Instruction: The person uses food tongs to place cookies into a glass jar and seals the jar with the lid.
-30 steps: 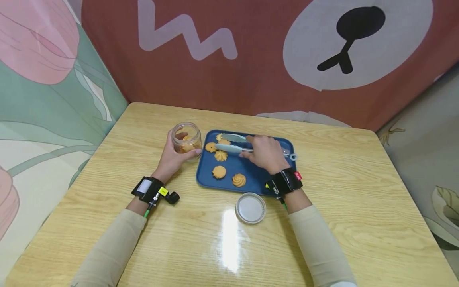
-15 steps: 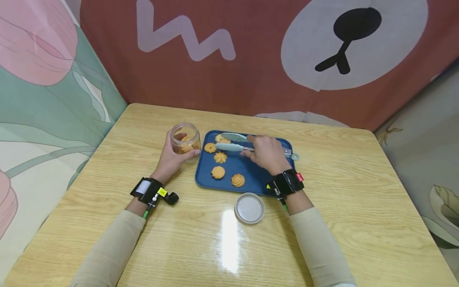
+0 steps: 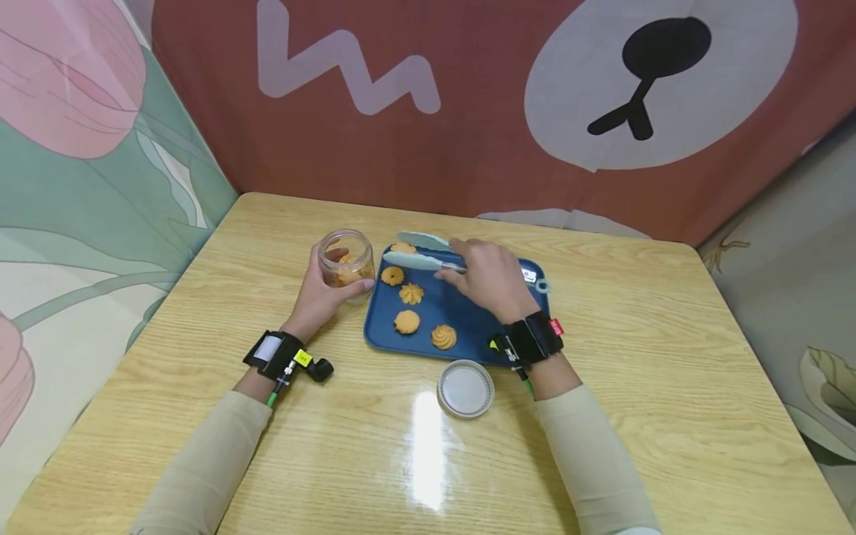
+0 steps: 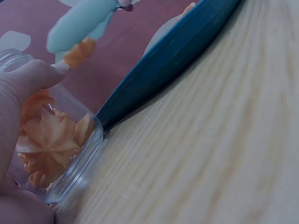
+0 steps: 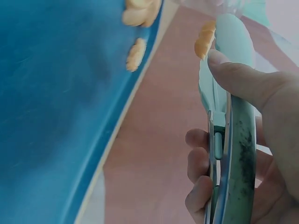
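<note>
Cookie (image 3: 403,247) in tongs (image 3: 417,253) in right hand (image 3: 487,279), left hand (image 3: 319,293) gripping jar (image 3: 346,256)

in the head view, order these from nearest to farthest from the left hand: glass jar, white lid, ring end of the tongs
1. glass jar: gripped by the left hand, left of the blue tray.
2. white lid: on the table in front of the tray's near edge.
3. ring end of the tongs: at the tray's far right corner, behind the right hand.
</note>
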Available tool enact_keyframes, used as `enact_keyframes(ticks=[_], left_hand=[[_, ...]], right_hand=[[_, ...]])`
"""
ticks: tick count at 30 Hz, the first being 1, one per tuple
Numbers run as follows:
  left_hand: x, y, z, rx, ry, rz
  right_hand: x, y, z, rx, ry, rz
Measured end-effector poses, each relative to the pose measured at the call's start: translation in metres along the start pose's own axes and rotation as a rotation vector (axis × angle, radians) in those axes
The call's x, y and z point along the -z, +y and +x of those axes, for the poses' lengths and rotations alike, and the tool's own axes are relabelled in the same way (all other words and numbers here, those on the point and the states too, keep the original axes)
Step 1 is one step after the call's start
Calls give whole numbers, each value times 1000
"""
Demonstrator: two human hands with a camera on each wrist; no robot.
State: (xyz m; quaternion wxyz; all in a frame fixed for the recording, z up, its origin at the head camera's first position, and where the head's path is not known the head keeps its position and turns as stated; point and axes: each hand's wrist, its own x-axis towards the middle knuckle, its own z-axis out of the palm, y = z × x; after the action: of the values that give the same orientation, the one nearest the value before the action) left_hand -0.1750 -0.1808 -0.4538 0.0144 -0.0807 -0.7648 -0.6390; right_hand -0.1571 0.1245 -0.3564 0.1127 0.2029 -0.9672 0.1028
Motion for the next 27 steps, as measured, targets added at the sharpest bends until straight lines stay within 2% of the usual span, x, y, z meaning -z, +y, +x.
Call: enact_keyframes(ticks=[17, 27], left_hand=[[0, 0, 1, 6, 5, -2], [-1, 3, 0, -29, -7, -45]], right_hand=[[17, -28, 15, 46, 77, 26], [13, -51, 24, 88, 60, 67]])
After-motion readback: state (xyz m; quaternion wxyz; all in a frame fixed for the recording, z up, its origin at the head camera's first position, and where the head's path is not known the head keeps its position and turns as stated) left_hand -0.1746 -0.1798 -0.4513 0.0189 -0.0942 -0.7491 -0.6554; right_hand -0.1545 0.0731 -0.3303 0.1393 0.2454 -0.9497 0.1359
